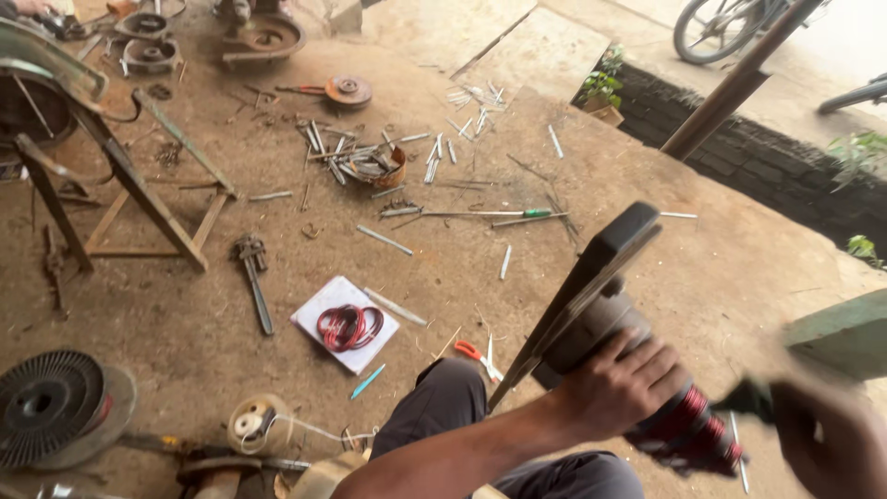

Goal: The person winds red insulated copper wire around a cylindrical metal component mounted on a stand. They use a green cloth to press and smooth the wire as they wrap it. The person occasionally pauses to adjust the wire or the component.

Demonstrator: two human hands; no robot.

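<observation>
Left hand [621, 386] clamps the motor core [601, 319] above the knee, steadying it so its red winding [688, 427] faces the right hand [832, 434], blurred, gripping a dark tool [747, 399].

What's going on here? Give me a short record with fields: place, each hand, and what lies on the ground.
Place: dirt workshop floor, seen from above the person's lap
Left hand: grips a motor part with red wire winding and a flat dark plate on its end
Right hand: blurred, at the winding's end, holding a dark-handled tool
Near the knee: orange-handled scissors
On the ground: red wire coil on a white sheet, pipe wrench, scattered metal rods
Left edge: finned disc, metal stand
</observation>
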